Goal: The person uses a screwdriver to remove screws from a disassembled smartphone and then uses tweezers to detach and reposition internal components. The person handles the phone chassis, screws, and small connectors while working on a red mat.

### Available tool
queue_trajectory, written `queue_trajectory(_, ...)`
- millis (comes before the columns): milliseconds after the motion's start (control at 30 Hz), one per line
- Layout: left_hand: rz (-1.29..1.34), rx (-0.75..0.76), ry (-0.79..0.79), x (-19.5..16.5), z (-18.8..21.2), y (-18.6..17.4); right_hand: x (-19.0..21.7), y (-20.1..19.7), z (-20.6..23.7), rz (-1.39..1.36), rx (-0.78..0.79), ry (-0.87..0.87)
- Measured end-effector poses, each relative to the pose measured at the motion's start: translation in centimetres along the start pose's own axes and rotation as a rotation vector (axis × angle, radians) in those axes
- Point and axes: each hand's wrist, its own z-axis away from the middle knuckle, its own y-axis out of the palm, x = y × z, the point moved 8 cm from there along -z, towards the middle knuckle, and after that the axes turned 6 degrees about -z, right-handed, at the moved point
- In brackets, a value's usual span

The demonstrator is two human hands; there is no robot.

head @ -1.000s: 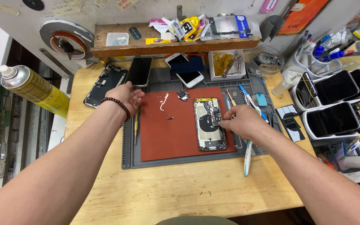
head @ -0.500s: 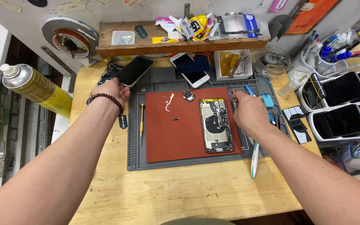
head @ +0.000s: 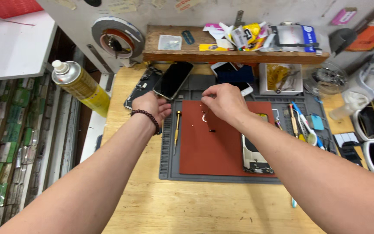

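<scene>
A phone repair in mid-disassembly: the left hand [head: 152,106], a dark bead bracelet [head: 146,117] at the wrist, grips the lower edge of a detached phone screen [head: 173,79] and holds it tilted, clear of the bench, over the far left corner of the grey work mat [head: 169,167]. The right hand [head: 224,100] hovers over the upper part of the red pad [head: 211,151], fingertips pinched together as if around something very small; whether they actually hold anything cannot be told. Just below those fingers lie a pale bit of ribbon cable [head: 204,117] and a small dark part [head: 212,130], loose on the pad. The opened phone body [head: 256,158] rests face-up at the pad's right edge, partly hidden under the right forearm. A yellow-handled screwdriver [head: 177,128] lies on the mat left of the pad, and more hand tools [head: 301,125] line the right side. Farther out stand a yellow spray can [head: 81,86] off the bench's left edge and a cluttered wooden shelf [head: 234,55] at the back. Judged from this, the screen is already off and small parts are being sorted; the next move seems to call for a safe resting place for the screen and a fine, steady pinch on the tiny pieces.
</scene>
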Motion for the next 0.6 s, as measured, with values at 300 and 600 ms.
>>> queue_trajectory(300, -0.109, 0.129, -0.037, 1.1, 3.4, 1.3, 3.9, 5.2, -2.7, 0.253, 0.064, 0.000)
queue_trajectory(600, -0.207, 0.235, -0.042, 1.2, 4.8, 1.7, 4.2, 5.2, -3.1, 0.291, 0.056, 0.063)
